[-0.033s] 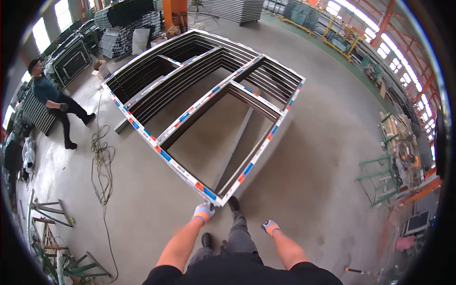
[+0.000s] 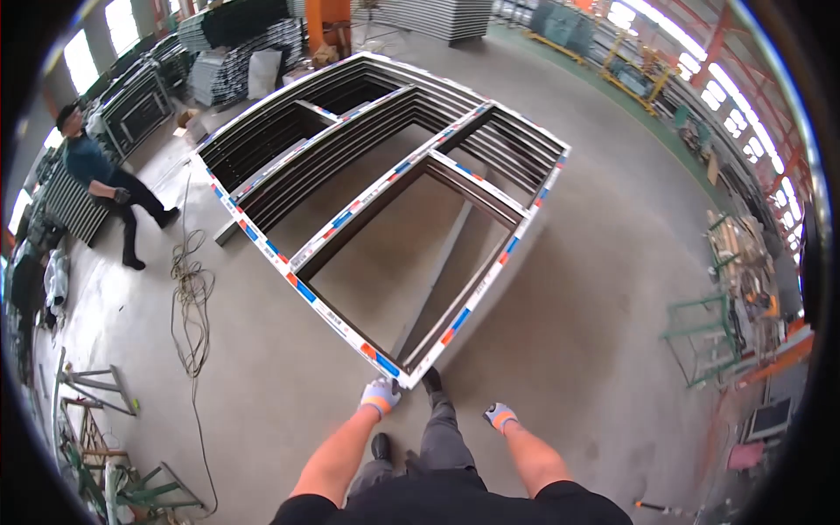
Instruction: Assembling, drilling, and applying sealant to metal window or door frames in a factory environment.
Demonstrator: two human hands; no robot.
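Window frame stack sits on the concrete floor ahead of me. My gloved left hand reaches out, gripping its near corner; my right hand hangs free nearby, fingers loosely curled.

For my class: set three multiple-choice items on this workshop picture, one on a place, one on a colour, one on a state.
1. Where is the left hand?
A. at the near corner of the window frame
B. on the cable
C. on a trestle

2. What colour are the glove cuffs?
A. green
B. orange
C. black

3. What is the right hand doing?
A. gripping the frame
B. holding a tool
C. hanging free, holding nothing

Answers: 1 A, the glove meets the frame's nearest corner; 2 B, both cuffs show orange; 3 C, bare floor lies around it.
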